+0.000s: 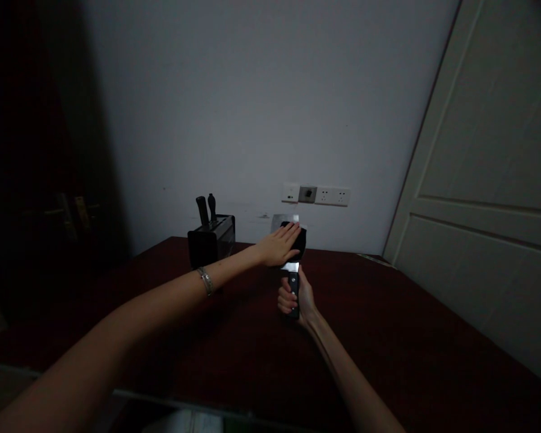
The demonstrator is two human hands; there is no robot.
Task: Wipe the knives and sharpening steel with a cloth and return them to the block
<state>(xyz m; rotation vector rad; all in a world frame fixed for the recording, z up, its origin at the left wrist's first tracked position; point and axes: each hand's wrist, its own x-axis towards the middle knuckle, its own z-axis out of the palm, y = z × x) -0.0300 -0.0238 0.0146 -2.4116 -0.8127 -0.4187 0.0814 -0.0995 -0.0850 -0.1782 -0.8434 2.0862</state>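
Note:
My right hand [300,297] is wrapped around the black riveted handle [293,281] of a cleaver, whose broad shiny blade [279,222] points up and away from me. On the blade lies a black cloth [300,242], covering much of its face. My left hand [277,245] holds this cloth against the metal with its fingers laid straight across it, thumb apart and lower down. Part of the blade shows above the cloth and a strip shows just above the handle.
A black knife block [211,237] with two dark handles standing in it is at the left back of the dark red table [234,355]. Wall sockets [324,195] are behind the cleaver. A pale panelled door [487,210] borders the right side. The room is dim.

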